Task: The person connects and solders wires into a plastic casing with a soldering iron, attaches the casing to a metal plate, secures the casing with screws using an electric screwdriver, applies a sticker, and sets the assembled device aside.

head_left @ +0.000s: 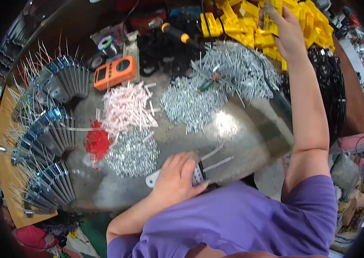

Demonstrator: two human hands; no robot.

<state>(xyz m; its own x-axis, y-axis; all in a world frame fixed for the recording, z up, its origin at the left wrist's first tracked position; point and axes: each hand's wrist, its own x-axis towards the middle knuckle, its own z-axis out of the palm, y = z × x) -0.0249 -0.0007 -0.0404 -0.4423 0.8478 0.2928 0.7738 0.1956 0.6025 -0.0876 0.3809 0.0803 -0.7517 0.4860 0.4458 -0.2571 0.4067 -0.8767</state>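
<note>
My left hand (175, 177) is near the table's front edge, its fingers bent together over a metal plate with holes (150, 180). The plate's pale rounded end shows left of the hand, a darker perforated part (198, 174) to the right. Two pale flat strips (219, 163) stick out from that side. The hand hides the plate's middle. At the far right, my right arm reaches out to a heap of yellow plastic parts (309, 26). There my right hand (287, 32) has its fingers closed round one yellow plastic part (271, 20).
Small silvery metal pieces (132, 152), pinkish-white sleeves (126, 107) and red bits (97, 142) lie in piles. Beyond are grey strips (246, 71), an orange multimeter (115, 72), a solder spool (107, 45) and an orange-black tool (175, 32). Wired metal plates (50, 185) stand in rows at left.
</note>
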